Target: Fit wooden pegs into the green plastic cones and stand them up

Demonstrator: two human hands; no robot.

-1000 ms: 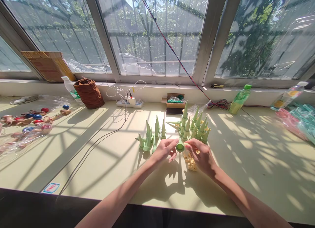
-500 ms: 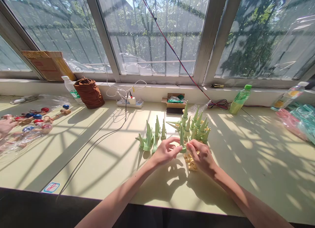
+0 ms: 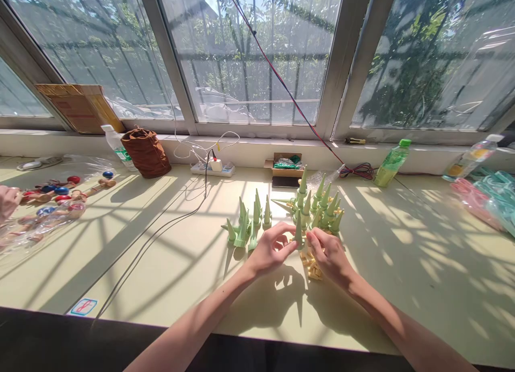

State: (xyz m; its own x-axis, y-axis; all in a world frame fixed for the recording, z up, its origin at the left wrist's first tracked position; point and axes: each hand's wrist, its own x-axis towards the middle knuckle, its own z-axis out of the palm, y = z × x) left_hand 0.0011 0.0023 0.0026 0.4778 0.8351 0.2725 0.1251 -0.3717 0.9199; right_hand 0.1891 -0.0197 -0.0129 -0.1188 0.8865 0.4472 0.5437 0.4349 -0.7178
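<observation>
My left hand (image 3: 270,251) and my right hand (image 3: 328,255) meet over the pale table, both pinching one green pointed cone (image 3: 298,230) that stands upright between their fingertips. Under my right hand lies a small heap of yellowish pieces (image 3: 311,265). Just behind the hands stands a cluster of green cones (image 3: 319,206), and a smaller group of green cones (image 3: 247,224) stands to the left of my left hand.
A brown pouch (image 3: 145,152), a power strip (image 3: 213,168) with cables, a small cardboard box (image 3: 286,165) and a green bottle (image 3: 392,163) line the window sill side. Red and blue ball toys (image 3: 56,192) lie far left beside another person's hand (image 3: 8,200). Pink and teal bags (image 3: 488,200) sit far right.
The cone, seen end-on a second ago, has been turned upright between my fingers. Another person's hand came into view at the far left.
</observation>
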